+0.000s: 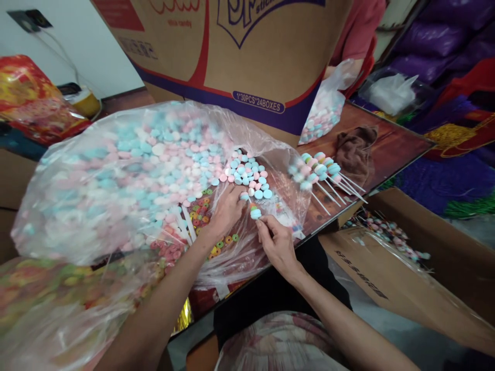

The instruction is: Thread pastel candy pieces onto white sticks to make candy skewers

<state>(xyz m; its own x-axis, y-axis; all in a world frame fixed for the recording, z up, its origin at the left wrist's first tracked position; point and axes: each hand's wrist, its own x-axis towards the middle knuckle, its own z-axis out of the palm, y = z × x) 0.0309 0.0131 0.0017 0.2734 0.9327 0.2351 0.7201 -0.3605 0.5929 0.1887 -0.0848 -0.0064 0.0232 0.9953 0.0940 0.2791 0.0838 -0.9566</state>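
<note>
My left hand point(229, 210) pinches a pink-and-blue marshmallow point(244, 196) between its fingertips. Close beside it, my right hand point(277, 242) is closed on a marshmallow skewer point(255, 212), a thin white stick with blue marshmallow and green and orange ring pieces threaded on it. Just beyond my fingers lies a loose heap of pastel marshmallows point(247, 169). Coloured ring candies point(199, 214) lie on the table to the left of my left hand, partly behind that forearm. Several threaded marshmallow skewers point(323, 169) rest together at the right, their white sticks pointing toward me.
A large clear bag of marshmallows point(127, 159) covers the table's left side. Behind stands a big carton point(270, 62). An open cardboard box point(371, 268) with skewers stands at the lower right. A brown cloth point(353, 152) lies near a person's pink sleeve point(361, 28).
</note>
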